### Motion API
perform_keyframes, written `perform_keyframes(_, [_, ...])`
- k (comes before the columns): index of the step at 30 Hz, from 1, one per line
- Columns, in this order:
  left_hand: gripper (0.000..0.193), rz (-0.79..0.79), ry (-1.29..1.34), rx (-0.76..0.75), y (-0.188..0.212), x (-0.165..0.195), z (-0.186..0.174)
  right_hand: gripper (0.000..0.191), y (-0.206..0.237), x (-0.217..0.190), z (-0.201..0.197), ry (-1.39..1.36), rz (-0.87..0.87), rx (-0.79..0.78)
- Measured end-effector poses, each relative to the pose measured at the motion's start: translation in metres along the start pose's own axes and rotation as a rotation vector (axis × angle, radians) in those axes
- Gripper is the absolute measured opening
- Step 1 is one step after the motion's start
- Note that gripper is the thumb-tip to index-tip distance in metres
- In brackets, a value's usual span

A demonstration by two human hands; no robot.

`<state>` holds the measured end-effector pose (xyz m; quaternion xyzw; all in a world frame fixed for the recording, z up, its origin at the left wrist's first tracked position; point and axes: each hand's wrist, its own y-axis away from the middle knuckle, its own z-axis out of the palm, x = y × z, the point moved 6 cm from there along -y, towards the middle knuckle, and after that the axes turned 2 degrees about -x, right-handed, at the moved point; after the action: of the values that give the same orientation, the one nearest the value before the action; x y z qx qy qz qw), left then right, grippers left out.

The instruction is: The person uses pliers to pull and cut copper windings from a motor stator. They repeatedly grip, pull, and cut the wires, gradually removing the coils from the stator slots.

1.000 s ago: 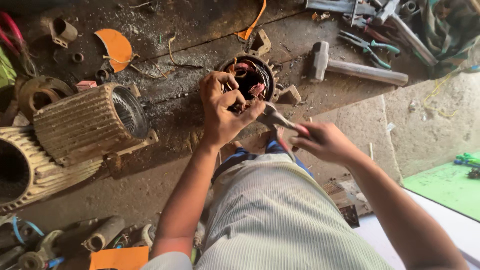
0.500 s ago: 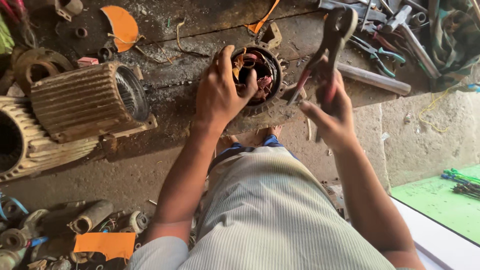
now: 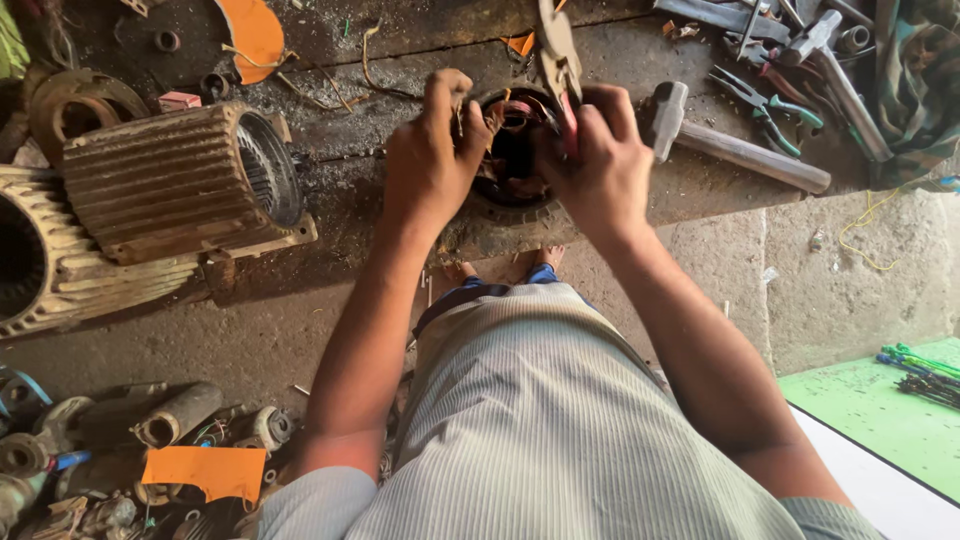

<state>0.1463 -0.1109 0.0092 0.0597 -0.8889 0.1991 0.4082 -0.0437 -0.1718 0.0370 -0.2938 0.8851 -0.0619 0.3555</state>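
A round motor stator (image 3: 515, 165) with reddish copper windings lies on the dirty workbench (image 3: 400, 140) in front of me. My left hand (image 3: 432, 150) grips its left rim, fingers curled over the windings. My right hand (image 3: 600, 165) holds a pair of pliers (image 3: 558, 60) by the red handles, jaws pointing up and away, right at the stator's right edge. Both hands touch the stator.
A ribbed motor housing (image 3: 185, 180) lies at left, with another (image 3: 40, 260) beside it. A hammer (image 3: 730, 145), pliers (image 3: 765, 100) and other tools sit at the right of the bench. Orange discs (image 3: 252, 35), motor parts (image 3: 150, 430) and a green mat (image 3: 880, 400) surround me.
My right hand brought the pliers from below the bench edge up and then in against the stator. My left hand stayed on the stator's rim.
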Motion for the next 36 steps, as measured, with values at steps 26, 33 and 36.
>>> perform_keyframes(26, [0.094, 0.393, -0.346, -0.410, -0.011, 0.016, 0.022, 0.014, 0.123, 0.011, -0.098, -0.077, 0.352, -0.431])
perform_keyframes(33, [0.078, 0.294, -0.261, -0.374, -0.011, 0.003, 0.023, 0.023, 0.114, -0.040, -0.101, 0.014, 0.160, -0.430])
perform_keyframes(36, [0.077, 0.231, -0.289, -0.450, -0.005, 0.000, 0.021, 0.032, 0.099, -0.049, -0.093, 0.172, 0.159, -0.445])
